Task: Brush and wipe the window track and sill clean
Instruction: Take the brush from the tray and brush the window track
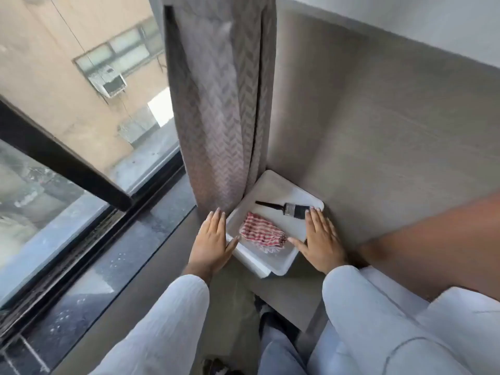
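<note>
A white tray [281,188] rests in the corner at the sill's right end. Inside it lie a black paint brush [286,209] and a folded red-and-white checked cloth [262,234]. My left hand [212,240] is flat against the tray's left side, fingers together, thumb at the rim. My right hand [320,239] lies flat over the tray's right rim, its fingertips just short of the brush bristles. Neither hand holds anything. The dark, dusty sill [113,263] runs along to the left, with the black window track [70,255] beside the glass.
A grey herringbone curtain [219,117] hangs down to the sill just behind the tray. A black window frame bar [62,161] crosses the glass on the left. A grey wall panel [378,131] closes the corner on the right. My knees are below.
</note>
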The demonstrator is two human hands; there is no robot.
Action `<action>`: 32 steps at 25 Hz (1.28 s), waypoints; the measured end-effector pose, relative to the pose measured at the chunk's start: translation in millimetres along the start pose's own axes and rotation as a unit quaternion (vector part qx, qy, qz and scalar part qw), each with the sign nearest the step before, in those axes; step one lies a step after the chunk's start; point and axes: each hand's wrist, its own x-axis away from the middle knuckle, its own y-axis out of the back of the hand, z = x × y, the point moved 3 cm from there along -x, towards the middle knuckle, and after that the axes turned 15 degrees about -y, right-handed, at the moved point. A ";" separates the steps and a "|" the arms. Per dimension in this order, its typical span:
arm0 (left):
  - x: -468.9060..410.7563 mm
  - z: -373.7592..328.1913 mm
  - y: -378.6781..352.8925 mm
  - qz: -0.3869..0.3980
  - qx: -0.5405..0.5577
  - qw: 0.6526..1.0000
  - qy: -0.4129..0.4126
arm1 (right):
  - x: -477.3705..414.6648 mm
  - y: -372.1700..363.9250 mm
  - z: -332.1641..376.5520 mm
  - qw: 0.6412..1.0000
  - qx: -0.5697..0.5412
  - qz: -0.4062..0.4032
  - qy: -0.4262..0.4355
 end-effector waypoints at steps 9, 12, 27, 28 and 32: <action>-13.3 -0.8 -69.0 0.025 0.014 0.998 0.047 | -26.9 -80.7 -46.6 0.998 -0.020 0.039 -0.033; -67.6 -10.6 -63.8 0.003 0.047 0.998 -0.037 | -28.3 -86.7 -49.9 0.998 -0.034 0.044 -0.030; -200.6 -31.9 -66.5 0.165 -0.084 0.977 -0.108 | -33.7 -92.4 -53.5 0.998 -0.015 0.049 -0.024; -199.3 -28.4 -60.9 0.175 -0.021 0.980 -0.089 | -34.6 -92.3 -53.8 0.998 -0.014 0.053 -0.024; -153.0 -10.4 -11.5 0.024 0.246 0.969 0.027 | -32.3 -80.3 -44.8 0.999 -0.016 0.050 -0.015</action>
